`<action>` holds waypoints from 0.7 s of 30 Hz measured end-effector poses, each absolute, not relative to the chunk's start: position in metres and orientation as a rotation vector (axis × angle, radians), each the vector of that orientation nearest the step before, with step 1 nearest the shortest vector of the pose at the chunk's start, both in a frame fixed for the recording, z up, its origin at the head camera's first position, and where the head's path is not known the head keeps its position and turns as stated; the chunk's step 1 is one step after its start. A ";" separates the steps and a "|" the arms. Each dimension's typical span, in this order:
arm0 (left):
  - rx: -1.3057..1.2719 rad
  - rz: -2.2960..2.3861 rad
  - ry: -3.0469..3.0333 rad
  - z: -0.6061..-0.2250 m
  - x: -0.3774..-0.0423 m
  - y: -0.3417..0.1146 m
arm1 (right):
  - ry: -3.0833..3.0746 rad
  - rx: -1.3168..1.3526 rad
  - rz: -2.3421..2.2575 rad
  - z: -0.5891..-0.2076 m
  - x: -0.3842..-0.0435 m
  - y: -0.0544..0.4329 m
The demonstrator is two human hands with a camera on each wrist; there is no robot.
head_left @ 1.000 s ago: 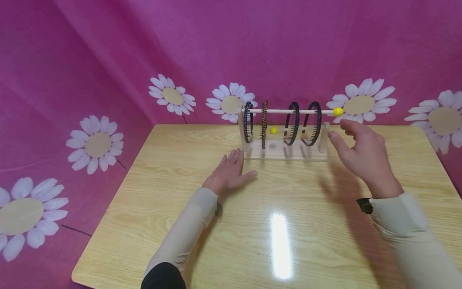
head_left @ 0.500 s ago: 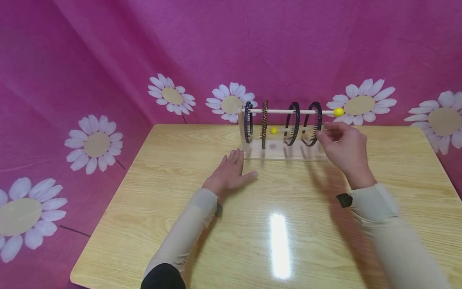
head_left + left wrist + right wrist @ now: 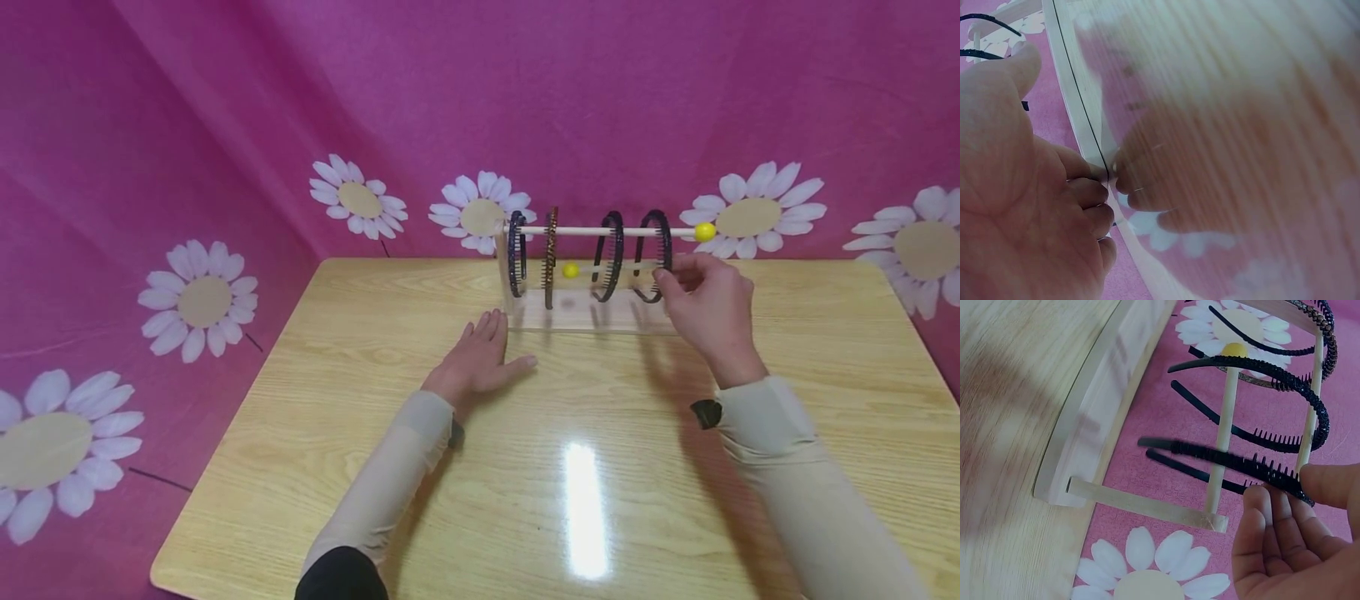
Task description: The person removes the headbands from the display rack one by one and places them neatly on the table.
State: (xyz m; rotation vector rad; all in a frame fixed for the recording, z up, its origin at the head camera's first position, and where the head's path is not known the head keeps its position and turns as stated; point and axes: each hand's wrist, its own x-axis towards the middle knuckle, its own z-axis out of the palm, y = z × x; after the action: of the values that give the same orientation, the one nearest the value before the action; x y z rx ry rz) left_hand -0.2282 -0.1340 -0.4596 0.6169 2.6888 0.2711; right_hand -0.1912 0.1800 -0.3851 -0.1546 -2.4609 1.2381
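My right hand [image 3: 712, 317] pinches the rightmost black toothed headband [image 3: 665, 242] between thumb and fingers. In the right wrist view, that headband [image 3: 1229, 460] still hangs over the stand's rod, its two ends pointing away from the hand. The wooden headband stand [image 3: 570, 317] has an upper rod [image 3: 577, 232] with a yellow ball end. Along the rod hang another black headband [image 3: 617, 258], a brown patterned one [image 3: 551, 258] and a dark one [image 3: 513, 254] at the left. My left hand [image 3: 476, 358] lies with straight fingers, fingertips at the stand's left front corner.
A shorter lower rod ends in a yellow ball [image 3: 570, 271] behind the headbands. The stand is at the back of a wooden table [image 3: 375, 467]. Behind it hangs a pink cloth [image 3: 585, 100] with white daisies.
My right hand has moved left from beside the rod's ball end and taken hold of the rightmost headband, which has shifted slightly. The left hand has stayed in place.
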 end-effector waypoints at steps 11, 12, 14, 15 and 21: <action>0.616 0.261 2.694 -0.460 -0.229 -0.134 | -2.426 -0.163 1.200 -0.378 -0.192 0.182; 0.620 0.262 2.695 -0.460 -0.229 -0.134 | -2.420 -0.163 1.200 -0.377 -0.191 0.182; 0.624 0.261 2.694 -0.460 -0.229 -0.134 | -2.406 -0.159 1.195 -0.375 -0.191 0.183; 0.625 0.262 2.693 -0.460 -0.229 -0.134 | -2.400 -0.159 1.194 -0.374 -0.191 0.183; 0.615 0.262 2.688 -0.459 -0.229 -0.134 | -2.373 -0.145 1.188 -0.364 -0.191 0.186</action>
State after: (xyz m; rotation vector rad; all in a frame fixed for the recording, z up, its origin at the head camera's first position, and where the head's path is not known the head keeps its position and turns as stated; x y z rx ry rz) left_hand -0.2291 -0.1337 -0.4594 0.6148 2.6876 0.2620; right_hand -0.1908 0.1855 -0.3645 -0.1450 -2.3727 1.1883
